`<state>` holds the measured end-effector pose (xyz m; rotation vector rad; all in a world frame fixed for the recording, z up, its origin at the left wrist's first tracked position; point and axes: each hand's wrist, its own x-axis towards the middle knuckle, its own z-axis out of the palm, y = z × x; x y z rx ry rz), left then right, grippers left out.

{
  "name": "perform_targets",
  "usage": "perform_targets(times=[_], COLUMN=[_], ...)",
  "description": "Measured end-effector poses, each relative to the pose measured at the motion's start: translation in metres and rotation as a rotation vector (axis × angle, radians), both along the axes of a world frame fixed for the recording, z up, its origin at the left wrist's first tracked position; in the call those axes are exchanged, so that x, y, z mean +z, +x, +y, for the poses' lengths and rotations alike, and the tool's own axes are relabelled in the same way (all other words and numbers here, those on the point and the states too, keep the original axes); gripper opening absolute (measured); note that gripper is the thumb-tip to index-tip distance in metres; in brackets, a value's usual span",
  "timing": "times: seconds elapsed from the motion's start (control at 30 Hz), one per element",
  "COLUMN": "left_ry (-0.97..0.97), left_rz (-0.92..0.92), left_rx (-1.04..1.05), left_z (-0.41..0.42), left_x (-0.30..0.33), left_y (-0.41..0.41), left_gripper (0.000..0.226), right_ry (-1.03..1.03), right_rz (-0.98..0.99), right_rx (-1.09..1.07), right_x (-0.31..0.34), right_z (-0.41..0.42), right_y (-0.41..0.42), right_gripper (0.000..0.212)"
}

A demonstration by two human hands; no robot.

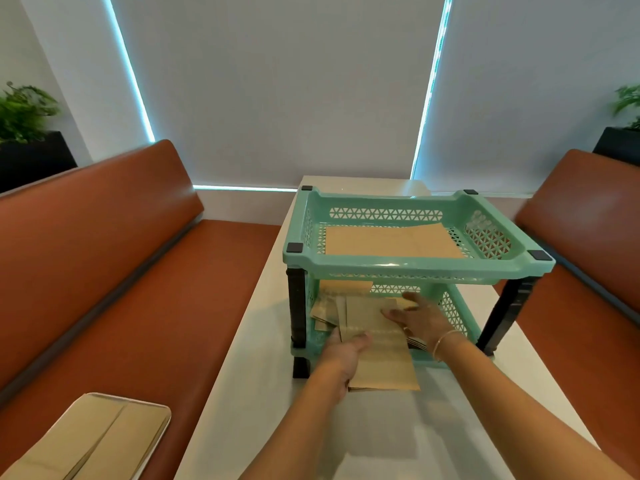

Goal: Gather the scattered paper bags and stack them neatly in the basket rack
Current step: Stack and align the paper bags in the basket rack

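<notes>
On the left, a tray (104, 434) of flat brown bags waits on the orange bench (138, 271), so I judge some gathering is left. At the table's (242, 410) middle, the left hand (341, 358) grips the near left edge of a paper bag (381, 362) half-slid into the lower tier of the green basket rack (398, 265), among untidy bags there. The right hand (415, 317) rests flat on it, fingers straight, while one bag (391, 240) already lies neat in the top tier.
</notes>
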<state>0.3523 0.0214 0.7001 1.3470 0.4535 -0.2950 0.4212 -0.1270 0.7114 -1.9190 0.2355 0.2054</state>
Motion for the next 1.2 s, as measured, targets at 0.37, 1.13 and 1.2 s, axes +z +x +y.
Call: perform_targets(times=[0.37,1.13,1.2], left_ry=[0.180,0.505,0.712], left_rz=[0.013,-0.084,-0.125], left_rx=[-0.017,-0.122,-0.174], left_z=[-0.011,-0.010,-0.004], left_x=[0.014,0.018,0.011], left_y=[0.010,0.037,0.051], left_gripper=[0.073,0.039,0.045], right_ry=[0.114,0.253,0.270], right_rz=[0.160,0.060,0.063], right_rx=[0.223,-0.206,-0.246], right_x=[0.007,0.011,0.010], right_z=[0.018,-0.006,-0.014], right_y=[-0.029,-0.017,-0.010], right_gripper=[0.042,0.030,0.028])
